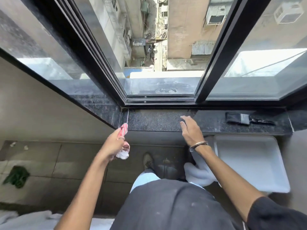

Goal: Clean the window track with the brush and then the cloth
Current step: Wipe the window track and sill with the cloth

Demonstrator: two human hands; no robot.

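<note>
The black window track [159,99] runs along the bottom of the open sliding window, just beyond a dark granite sill [154,120]. My left hand [114,144] is closed around a red-and-white cloth [123,141] at the sill's near left edge. Over the sill's front edge, my right hand [191,130] hovers with its fingers spread, holding nothing. A flat black-bristled brush [244,119] lies on the sill, off to the right of my right hand.
A white tray [252,163] sits below the sill on the right, with a white cloth [199,175] beside it. A green rag [16,176] lies on the tiled floor at left. The sliding pane's black frame [209,72] stands at the track's right end. My foot [148,161] is below.
</note>
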